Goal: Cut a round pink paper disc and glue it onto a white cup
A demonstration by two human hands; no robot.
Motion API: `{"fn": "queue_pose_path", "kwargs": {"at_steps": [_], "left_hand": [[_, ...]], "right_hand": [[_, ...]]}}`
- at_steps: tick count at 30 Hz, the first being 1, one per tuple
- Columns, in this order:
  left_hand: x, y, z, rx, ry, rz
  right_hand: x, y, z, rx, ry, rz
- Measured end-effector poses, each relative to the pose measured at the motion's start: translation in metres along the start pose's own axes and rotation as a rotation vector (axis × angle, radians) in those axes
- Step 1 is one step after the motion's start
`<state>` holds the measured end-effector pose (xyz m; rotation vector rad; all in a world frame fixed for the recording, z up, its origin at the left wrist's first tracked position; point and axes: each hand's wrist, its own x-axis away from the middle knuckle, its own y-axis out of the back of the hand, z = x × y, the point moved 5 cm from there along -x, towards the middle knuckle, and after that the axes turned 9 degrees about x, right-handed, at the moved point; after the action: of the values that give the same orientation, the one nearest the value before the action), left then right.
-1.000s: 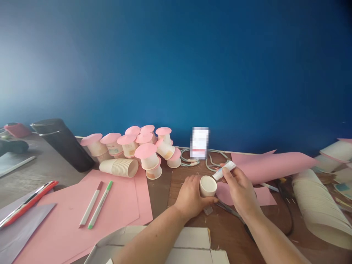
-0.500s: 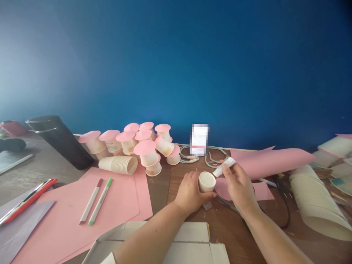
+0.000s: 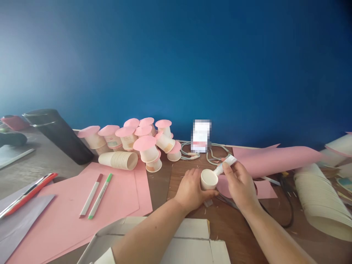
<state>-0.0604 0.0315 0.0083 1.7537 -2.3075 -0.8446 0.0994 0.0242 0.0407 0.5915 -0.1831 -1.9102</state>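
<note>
My left hand is wrapped around a small white paper cup, with the mouth facing up and tilted a little toward me. In my right hand I pinch a small white glue tube between thumb and fingers. The tube slants down to the left, and its tip is at the cup's upper right rim; whether it touches I cannot tell. Beneath my right hand lies a pink paper disc, partly covered by the hand. A cut pink paper scrap is to the right of it.
Paper cups topped with pink discs stand at the back left, near a nested cup stack. Two markers rest on pink sheets. A phone, cable, pink roll, large cup stack and white cardboard surround my hands.
The cup has tilted slightly toward me and to the right in my left hand. The tube's tip has come closer to its rim. The whole view has shifted a little.
</note>
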Motion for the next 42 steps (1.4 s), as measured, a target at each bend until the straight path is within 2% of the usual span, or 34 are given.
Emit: {"fn": "queue_pose_path", "kwargs": {"at_steps": [16, 37, 42], "left_hand": [[0.001, 0.001, -0.003, -0.002, 0.033, 0.005], [0.001, 0.0, -0.002, -0.02, -0.002, 0.01], [0.001, 0.0, -0.002, -0.019, 0.006, 0.011]], "right_hand": [[-0.001, -0.002, -0.009, 0.111, 0.018, -0.015], [-0.002, -0.008, 0.009, 0.102, 0.081, 0.066], [-0.003, -0.009, 0.004, -0.048, 0.02, 0.093]]}}
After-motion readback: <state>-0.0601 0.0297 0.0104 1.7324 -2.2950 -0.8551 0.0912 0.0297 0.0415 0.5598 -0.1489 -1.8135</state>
